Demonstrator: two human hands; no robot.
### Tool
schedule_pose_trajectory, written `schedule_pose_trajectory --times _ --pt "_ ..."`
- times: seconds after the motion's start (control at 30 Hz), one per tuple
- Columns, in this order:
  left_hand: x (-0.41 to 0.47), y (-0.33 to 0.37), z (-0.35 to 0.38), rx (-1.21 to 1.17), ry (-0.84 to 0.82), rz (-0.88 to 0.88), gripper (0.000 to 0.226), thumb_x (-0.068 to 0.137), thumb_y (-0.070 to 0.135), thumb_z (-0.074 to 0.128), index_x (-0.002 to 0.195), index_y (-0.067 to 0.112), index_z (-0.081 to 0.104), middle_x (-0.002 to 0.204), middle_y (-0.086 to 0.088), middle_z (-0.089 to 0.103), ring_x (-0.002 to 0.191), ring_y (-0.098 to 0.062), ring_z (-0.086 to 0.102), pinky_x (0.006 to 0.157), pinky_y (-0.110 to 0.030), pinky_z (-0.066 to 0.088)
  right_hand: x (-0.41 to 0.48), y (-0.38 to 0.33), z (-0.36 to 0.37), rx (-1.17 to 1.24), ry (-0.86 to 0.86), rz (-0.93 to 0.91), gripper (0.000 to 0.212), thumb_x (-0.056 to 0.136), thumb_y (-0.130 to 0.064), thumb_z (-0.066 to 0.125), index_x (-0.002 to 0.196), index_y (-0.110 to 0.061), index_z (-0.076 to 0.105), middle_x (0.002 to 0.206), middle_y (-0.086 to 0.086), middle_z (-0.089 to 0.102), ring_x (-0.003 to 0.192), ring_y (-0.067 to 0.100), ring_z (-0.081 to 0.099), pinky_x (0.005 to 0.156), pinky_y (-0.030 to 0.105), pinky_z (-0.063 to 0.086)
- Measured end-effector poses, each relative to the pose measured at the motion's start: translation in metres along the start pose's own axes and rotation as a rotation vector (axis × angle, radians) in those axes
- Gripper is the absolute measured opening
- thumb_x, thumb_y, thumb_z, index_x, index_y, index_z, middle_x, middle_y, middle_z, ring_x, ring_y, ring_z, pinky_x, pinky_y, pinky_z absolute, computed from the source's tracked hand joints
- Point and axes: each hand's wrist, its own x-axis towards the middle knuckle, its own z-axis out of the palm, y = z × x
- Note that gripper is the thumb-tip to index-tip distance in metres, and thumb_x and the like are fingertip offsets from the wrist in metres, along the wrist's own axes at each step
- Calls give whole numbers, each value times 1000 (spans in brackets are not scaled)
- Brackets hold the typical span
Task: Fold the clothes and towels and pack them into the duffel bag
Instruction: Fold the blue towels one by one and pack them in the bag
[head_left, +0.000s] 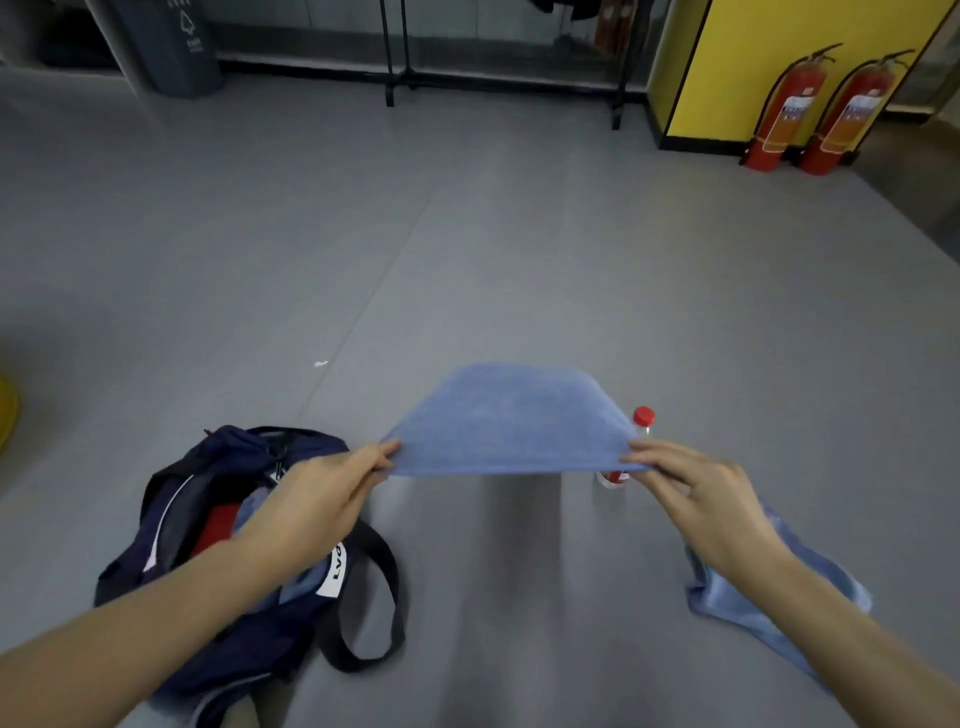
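Blue towel (506, 423), held taut above floor.
Left hand (332, 486) and right hand (691, 486) each pinch a near corner; advisable: match edges squarely before folding toward duffel bag (171, 519).

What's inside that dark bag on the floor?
A red item and pale blue cloth show in the open bag. The left hand and forearm, holding the towel, cover the rest.

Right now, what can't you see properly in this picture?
Head view:
Bottle: its middle sits behind the blue towel and right hand.
Duffel bag: left arm covers most of the inside.
Second blue cloth: partly under the right forearm.
Fire extinguisher labels: too blurred to read.
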Motion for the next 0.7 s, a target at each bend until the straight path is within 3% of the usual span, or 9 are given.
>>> schedule_pose_trajectory --times 0.1,0.17,0.23,0.33,0.43,0.5,0.6,0.63,0.7 --pt "-45 -11 57 40 -151 1 37 84 12 79 119 16 70 105 12 76 82 -8 73 68 -20 55 -42 35 52 -51 -132 55 22 85 -10 77 100 -26 79 112 -16 72 103 11 70 90 26 50" --pt "-71 -16 96 59 -299 -46 47 71 5 88 114 14 73 97 10 76 74 -6 72 63 -15 51 -72 56 89 -95 -213 61 26 79 -4 81 98 -21 79 110 -10 74 98 16 73 84 31 54" --pt "-96 -23 138 83 -427 -80 50 79 13 82 126 18 67 104 9 75 79 -7 71 67 -18 51 -100 77 127 -107 -292 72 32 71 0 86 95 -20 80 106 -7 76 95 17 74 74 32 60" --pt "-127 -35 198 81 -551 -222 46 99 21 58 144 24 52 132 7 65 107 -17 68 84 -30 53 -134 105 175 -132 -399 72 42 56 -2 95 88 -25 80 98 -8 77 87 13 74 66 25 57" --pt "-150 -32 226 95 -645 -196 43 69 22 91 109 23 74 110 10 74 93 -8 72 73 -21 55 -161 108 202 -170 -557 69 44 46 -20 102 81 -33 81 95 -11 77 84 9 74 63 21 56" --pt "-169 -31 242 192 -699 -88 43 46 25 100 82 23 77 103 3 76 93 -15 74 73 -25 59 -178 104 212 -222 -677 68 43 37 -33 103 72 -36 79 95 -11 77 82 10 75 56 22 58" --pt "-187 -30 245 250 -829 -27 39 41 32 94 75 25 75 107 0 75 94 -22 70 78 -34 59 -196 87 217 -276 -718 37 22 46 -37 89 61 -32 74 100 -1 77 81 16 76 68 24 58" --pt "-189 -29 242 265 -870 1 38 42 38 91 73 27 74 105 3 74 89 -20 68 77 -33 56 -196 80 218 -315 -785 56 17 53 -40 79 68 -33 76 109 5 75 87 17 75 74 25 58" --pt "-181 -27 235 272 -915 74 32 54 57 80 68 30 71 89 11 71 78 -15 64 75 -31 46 -185 67 213 -254 -1102 296 39 69 -43 63 102 -30 79 135 12 62 117 24 65 100 32 48"
